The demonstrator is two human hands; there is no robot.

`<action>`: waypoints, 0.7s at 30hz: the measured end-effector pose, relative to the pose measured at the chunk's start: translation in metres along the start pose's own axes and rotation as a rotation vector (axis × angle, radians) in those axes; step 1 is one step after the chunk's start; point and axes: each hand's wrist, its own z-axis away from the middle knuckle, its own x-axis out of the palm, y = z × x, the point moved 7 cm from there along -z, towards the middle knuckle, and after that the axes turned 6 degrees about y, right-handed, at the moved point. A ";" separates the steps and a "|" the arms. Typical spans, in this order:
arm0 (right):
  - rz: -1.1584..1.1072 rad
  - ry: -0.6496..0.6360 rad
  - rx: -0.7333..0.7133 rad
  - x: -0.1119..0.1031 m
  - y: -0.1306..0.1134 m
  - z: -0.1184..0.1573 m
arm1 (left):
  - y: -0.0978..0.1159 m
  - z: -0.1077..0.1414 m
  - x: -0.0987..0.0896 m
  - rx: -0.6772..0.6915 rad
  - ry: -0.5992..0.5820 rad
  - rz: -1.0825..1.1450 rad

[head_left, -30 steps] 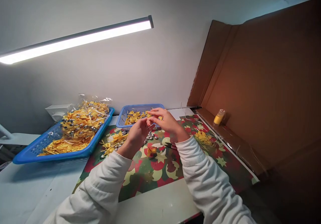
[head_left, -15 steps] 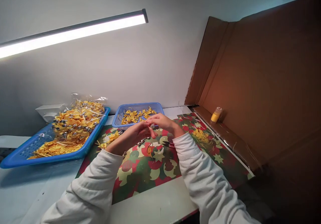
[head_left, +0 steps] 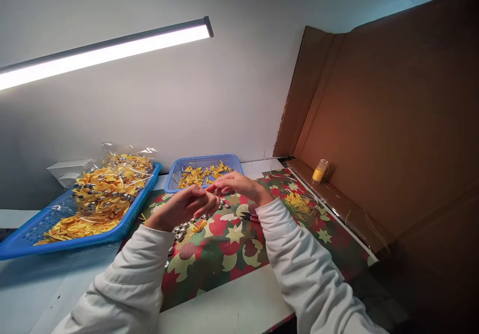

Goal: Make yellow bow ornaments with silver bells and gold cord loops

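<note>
My left hand (head_left: 189,206) is closed, its fingers curled in above the patterned sheet (head_left: 234,261). Facing it, my right hand (head_left: 239,185) pinches thumb and fingers together, the fingertips of both hands meeting. Whatever lies between them is too small to make out. Just below my left hand shows a small yellow ribbon bow (head_left: 198,227); whether it hangs or lies on the sheet I cannot tell. Several silver bells (head_left: 181,231) lie on the sheet beneath and beside my left hand. Dark-handled snips (head_left: 249,217) rest near my right wrist, partly hidden.
A blue basket (head_left: 140,219) at left holds bagged yellow bows and loose yellow pieces. Behind my hands, a smaller blue basket (head_left: 239,164) contains yellow bows. Yellow threads (head_left: 299,204) lie at right, near a small yellow bottle (head_left: 320,170) by the cardboard wall (head_left: 392,124).
My left hand has moved left and down, its fingers now more curled. The yellow bow has shifted left from under both hands. The view has turned slightly.
</note>
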 end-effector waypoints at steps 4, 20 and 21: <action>-0.027 -0.044 -0.101 0.004 -0.013 0.005 | 0.005 0.001 -0.004 0.030 0.039 0.006; 0.106 0.228 -0.208 -0.033 -0.034 0.020 | 0.008 0.001 -0.013 0.039 0.138 -0.493; 0.091 0.234 -0.223 -0.035 -0.038 0.022 | 0.010 0.002 -0.010 0.051 0.143 -0.602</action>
